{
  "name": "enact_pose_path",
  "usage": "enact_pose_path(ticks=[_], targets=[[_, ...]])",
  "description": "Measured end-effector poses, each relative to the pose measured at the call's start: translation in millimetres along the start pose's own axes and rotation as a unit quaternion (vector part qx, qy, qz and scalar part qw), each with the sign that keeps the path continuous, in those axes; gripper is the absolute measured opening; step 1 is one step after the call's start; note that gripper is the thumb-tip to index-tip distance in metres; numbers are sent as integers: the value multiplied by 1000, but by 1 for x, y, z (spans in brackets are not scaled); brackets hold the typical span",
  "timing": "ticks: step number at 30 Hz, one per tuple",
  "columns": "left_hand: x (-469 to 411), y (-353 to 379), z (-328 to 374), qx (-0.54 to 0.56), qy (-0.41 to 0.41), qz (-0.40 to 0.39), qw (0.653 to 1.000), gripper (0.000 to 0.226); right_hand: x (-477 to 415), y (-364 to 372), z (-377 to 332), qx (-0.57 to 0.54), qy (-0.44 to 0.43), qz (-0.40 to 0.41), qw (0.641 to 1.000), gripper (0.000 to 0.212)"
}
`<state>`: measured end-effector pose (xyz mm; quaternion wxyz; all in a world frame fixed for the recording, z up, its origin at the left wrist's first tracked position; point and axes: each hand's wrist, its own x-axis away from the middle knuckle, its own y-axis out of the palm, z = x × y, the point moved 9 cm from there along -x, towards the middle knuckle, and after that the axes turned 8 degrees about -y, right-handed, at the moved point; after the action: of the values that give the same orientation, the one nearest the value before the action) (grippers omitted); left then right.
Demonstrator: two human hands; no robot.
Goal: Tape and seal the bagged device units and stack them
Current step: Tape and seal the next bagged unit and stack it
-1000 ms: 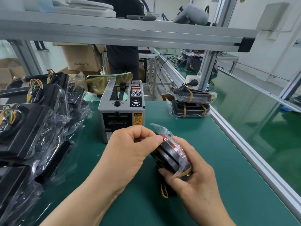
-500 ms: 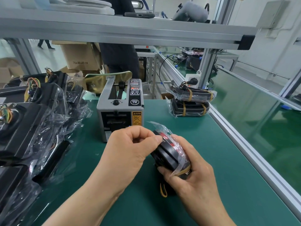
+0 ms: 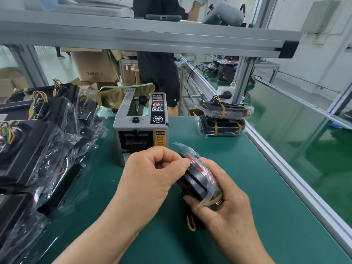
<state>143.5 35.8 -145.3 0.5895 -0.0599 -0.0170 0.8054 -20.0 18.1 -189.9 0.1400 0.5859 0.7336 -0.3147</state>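
While the right hand [image 3: 228, 212] still grips the bagged unit [image 3: 197, 181], left hand [image 3: 150, 178] fingers stay pinched on its plastic.

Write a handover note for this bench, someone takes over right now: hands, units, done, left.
Left hand: fingers curled, pinching the bag at the top of the bagged unit.
Right hand: grips the same unit from below and from the right.
Tape dispenser: just behind the hands.
Done: stack of two taped units at the far right of the bench.
Left: finish sealing the unit in hand and put it on the stack. Then work through the pile of bagged units on the left, with bags loose. Whether a tape strip sits under the left fingers cannot be told.
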Motion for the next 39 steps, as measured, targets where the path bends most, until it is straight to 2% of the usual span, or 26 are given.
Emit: enact_pose_path(ticks=[7,12,16,20,23,26,34,39], targets=[[1,-3,-1,-27,10,27,999,15,1,1,3,-8,11,-3,1000,73],[4,-7,1,-87,34,55,994,13,2,2,4,-8,11,-3,1000,76],[3,-7,-9,-104,5,62,993,21,0,2,1,-4,-3,4,1000,74],[-1,-7,-29,0,-71,56,996,31,0,2,-3,0,-16,12,1000,75],[-3,0,-36,62,-103,34,992,16,1,4,-3,3,-21,6,1000,75],[-7,-2,-39,79,-111,46,990,26,2,5,-4,4,-21,-1,1000,74],[-9,5,-40,111,-131,23,985,21,5,1,1,-42,17,3,999,72],[1,11,-35,79,-108,1,991,37,9,1,4,-67,28,5,997,73]])
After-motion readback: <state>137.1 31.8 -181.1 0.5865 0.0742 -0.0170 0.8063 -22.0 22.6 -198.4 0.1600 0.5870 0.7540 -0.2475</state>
